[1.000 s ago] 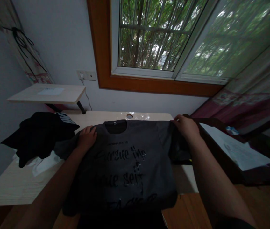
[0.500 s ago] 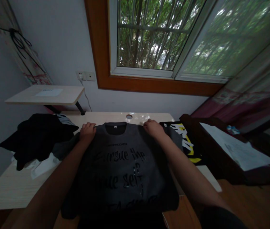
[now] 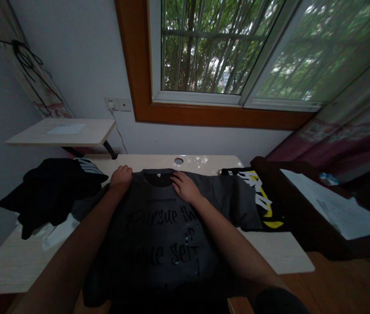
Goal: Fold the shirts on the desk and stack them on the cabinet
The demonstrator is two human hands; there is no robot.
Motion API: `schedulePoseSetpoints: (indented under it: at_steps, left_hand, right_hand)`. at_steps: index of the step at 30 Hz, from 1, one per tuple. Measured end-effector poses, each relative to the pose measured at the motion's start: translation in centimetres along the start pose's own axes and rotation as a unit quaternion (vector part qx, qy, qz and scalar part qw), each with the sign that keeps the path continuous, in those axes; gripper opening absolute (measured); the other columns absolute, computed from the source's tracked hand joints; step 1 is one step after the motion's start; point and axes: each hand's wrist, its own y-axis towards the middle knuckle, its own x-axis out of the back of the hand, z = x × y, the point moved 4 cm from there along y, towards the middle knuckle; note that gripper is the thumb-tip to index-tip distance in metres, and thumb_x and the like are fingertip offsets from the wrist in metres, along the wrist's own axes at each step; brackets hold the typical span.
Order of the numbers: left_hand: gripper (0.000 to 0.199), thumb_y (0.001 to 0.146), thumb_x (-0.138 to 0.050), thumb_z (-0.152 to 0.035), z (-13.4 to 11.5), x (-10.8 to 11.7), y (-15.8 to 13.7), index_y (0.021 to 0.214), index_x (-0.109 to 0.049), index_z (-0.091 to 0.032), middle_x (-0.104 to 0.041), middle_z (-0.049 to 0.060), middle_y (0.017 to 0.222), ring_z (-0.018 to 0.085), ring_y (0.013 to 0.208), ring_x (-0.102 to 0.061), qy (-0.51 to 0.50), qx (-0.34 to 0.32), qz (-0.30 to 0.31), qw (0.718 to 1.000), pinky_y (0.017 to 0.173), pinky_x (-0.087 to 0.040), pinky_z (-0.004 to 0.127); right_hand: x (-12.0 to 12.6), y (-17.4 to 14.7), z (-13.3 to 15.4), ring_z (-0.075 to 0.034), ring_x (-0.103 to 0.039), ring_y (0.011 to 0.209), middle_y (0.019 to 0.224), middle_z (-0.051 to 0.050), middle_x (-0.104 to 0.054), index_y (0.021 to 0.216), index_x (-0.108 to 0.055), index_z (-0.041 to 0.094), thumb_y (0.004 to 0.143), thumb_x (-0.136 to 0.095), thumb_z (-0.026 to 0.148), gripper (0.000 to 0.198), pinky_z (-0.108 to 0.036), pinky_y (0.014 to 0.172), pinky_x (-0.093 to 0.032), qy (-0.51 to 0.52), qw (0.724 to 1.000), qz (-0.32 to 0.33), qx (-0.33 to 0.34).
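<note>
My left hand [image 3: 121, 176] and right hand [image 3: 185, 186] are bare, as are my forearms [image 3: 234, 242]. On my right arm I wear a loose, dark sleeve [image 3: 279, 301], near-black, its edge curving round the arm.

On the dark grey T-shirt [image 3: 159, 235], "…COMPLICATED" above "Pursue th…" and, lower, "self"

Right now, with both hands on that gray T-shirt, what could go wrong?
Two things, perhaps. The gray T-shirt seems to reach past the near edge of the table, so it might slide down if the left hand at the shoulder and the right hand at the collar both let go. Its right-side sleeve overlaps the black garment with yellow and white print, so a tug could drag that along.
</note>
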Motion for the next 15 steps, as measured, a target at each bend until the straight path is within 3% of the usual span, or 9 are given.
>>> schedulePoseSetpoints:
  at_steps: [4,8,12,15]
  left_hand:
    - [0.025,0.092,-0.043,-0.015,-0.4,0.1,1.0,0.098,-0.068,-0.014,-0.063,0.018,0.102,0.033,0.102,-0.056,0.0,0.009,-0.002,1.0,0.085,-0.046,0.044]
    - [0.026,0.093,-0.043,-0.014,-2.5,0.8,1.3,0.104,-0.067,-0.015,-0.063,0.017,0.106,0.032,0.1,-0.057,-0.006,0.007,-0.016,1.0,0.083,-0.047,0.043]
    - [0.027,0.095,-0.045,-0.021,-5.7,1.3,0.4,0.108,-0.069,-0.017,-0.066,0.015,0.107,0.03,0.107,-0.057,-0.061,-0.042,-0.042,0.996,0.093,-0.047,0.045]
    - [0.033,0.096,-0.046,-0.026,-7.8,0.7,-0.6,0.12,-0.068,-0.021,-0.067,0.012,0.123,0.028,0.12,-0.057,-0.126,-0.097,-0.028,0.987,0.103,-0.045,0.045]
  right_hand:
    - [0.1,-0.8,-0.7,-0.026,-0.045,0.141,0.153,-0.01,-0.05,0.139,-0.061,0.021,0.101,-0.05,0.032,0.041,-0.045,0.12,-0.037,0.008,1.0,-0.002,0.005]
    - [0.3,-1.1,-0.7,-0.026,-0.045,0.142,0.155,-0.009,-0.048,0.139,-0.062,0.022,0.1,-0.051,0.031,0.041,-0.045,0.119,-0.037,0.004,1.0,-0.002,0.007]
    - [0.7,-1.2,-0.2,-0.027,-0.043,0.143,0.151,-0.006,-0.053,0.14,-0.061,0.024,0.101,-0.049,0.03,0.041,-0.048,0.119,-0.036,-0.006,1.0,0.008,0.01]
    - [1.0,-0.9,0.2,-0.029,-0.038,0.146,0.15,-0.004,-0.055,0.14,-0.061,0.027,0.102,-0.048,0.031,0.04,-0.052,0.12,-0.032,-0.017,1.0,0.018,0.013]
